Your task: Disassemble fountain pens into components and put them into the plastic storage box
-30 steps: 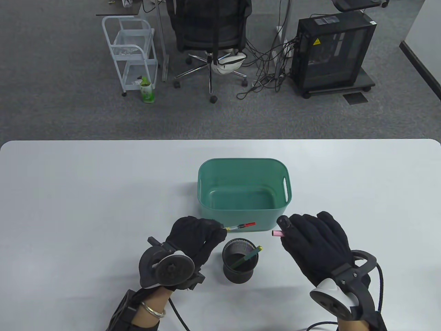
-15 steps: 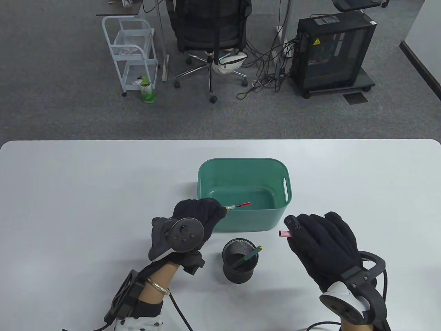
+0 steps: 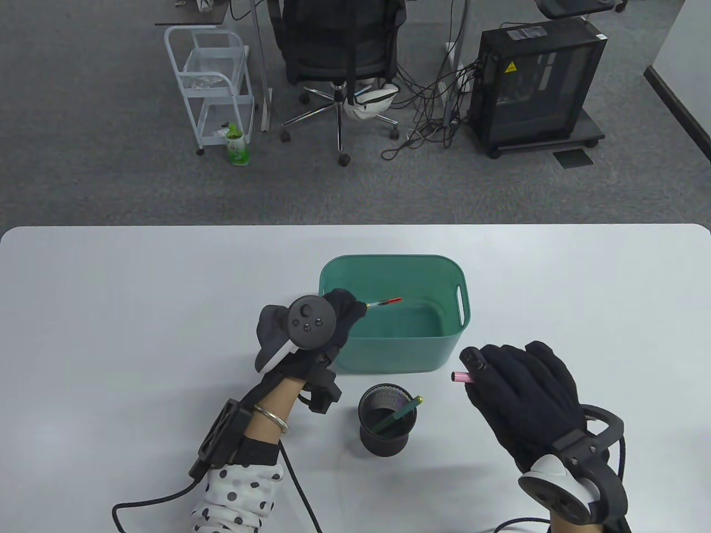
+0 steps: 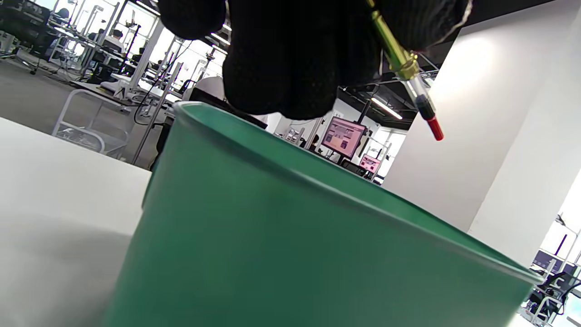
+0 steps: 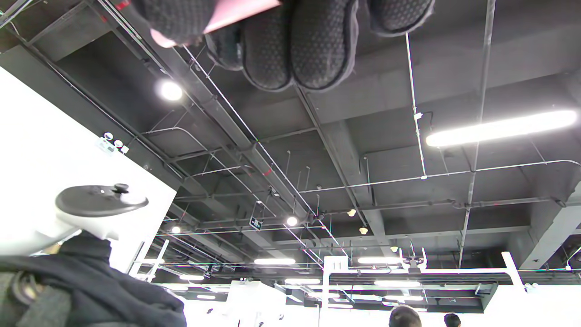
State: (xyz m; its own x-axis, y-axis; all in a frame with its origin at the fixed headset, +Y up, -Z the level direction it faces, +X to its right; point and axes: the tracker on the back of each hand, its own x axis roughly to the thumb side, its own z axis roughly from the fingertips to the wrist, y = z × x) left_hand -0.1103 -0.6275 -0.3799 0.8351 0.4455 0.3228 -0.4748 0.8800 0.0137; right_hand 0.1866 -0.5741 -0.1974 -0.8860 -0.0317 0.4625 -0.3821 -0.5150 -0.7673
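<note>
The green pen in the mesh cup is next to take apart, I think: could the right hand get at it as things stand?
Probably not yet: the right hand grips a pink barrel. The green pen itself juts from the open cup, unblocked.

"11" on a white sign (image 5: pixel 336 264)

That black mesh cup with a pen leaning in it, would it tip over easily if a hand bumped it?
Probably fairly easily. The mesh pen cup looks light, being see-through wire mesh, and holds only one green pen. That pen leans on the rim, so a knock there might rock it. Its round base seems wide, so a low nudge would likelier slide it on the smooth table.
</note>
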